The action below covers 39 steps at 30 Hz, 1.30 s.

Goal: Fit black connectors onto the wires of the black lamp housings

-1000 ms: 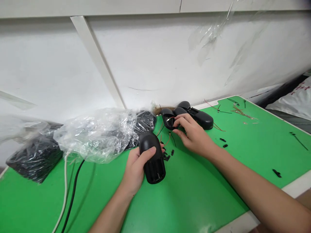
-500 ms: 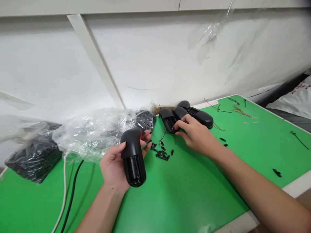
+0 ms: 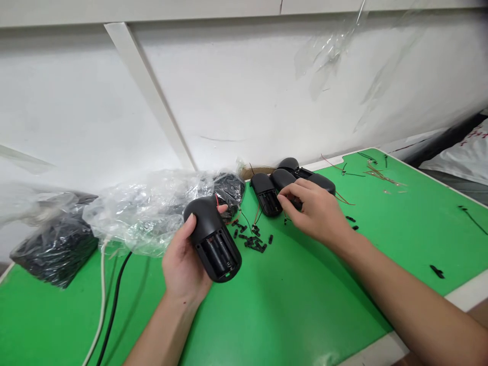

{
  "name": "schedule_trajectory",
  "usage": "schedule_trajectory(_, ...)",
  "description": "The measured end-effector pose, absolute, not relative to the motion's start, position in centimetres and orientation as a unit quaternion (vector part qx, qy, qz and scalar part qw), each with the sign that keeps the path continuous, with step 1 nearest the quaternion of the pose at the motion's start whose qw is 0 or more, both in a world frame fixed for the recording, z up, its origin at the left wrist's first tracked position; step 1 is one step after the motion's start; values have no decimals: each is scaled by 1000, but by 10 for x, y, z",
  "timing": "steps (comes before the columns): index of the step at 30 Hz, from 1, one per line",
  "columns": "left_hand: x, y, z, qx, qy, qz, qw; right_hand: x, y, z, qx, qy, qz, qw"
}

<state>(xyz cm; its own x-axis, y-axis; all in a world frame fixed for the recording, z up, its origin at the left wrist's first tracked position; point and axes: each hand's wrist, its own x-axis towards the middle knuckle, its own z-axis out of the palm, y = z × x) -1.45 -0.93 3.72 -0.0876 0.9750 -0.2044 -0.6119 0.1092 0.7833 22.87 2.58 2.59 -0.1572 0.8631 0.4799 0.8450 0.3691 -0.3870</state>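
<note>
Since your left hand (image 3: 183, 264) cups the black plastic housing (image 3: 213, 239) from below, its battery bay tilts up toward you, a red wire (image 3: 217, 200) showing at the top. Your hands are apart: your right hand (image 3: 312, 211) curls over a second housing (image 3: 282, 178) near the green mat's (image 3: 290, 310) far edge, grip unclear. Small black clips (image 3: 249, 240) and a crumpled plastic bag (image 3: 148, 213) lie on the mat between and beyond them.

Bright, even light, faint shadows
</note>
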Motion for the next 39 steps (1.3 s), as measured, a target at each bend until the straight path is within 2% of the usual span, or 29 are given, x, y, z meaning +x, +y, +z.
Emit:
schedule_trajectory(5,-13,-6,36,240,355,645,633,225,23,30,-516,-752,29,409)
schedule_trajectory(9,-11,-6,32,289,384,633,607,217,15,33,-448,-776,73,438)
schedule_trajectory(17,2,-31,13,431,487,615,445,182,-18,23,-339,-841,210,367)
schedule_trajectory(23,3,-43,10,595,473,518,393,173,-23,15,-355,-795,263,415)
schedule_trajectory(27,1,-40,10,624,421,546,367,173,-18,17,-362,-657,455,479)
schedule_trajectory(31,-1,-35,6,639,422,545,343,175,-12,20,-277,-500,654,496)
schedule_trajectory(35,-3,-32,2,634,441,531,348,176,-8,23,-203,-393,749,494)
schedule_trajectory(39,-3,-31,0,620,460,536,342,175,-10,27,-169,-333,780,502)
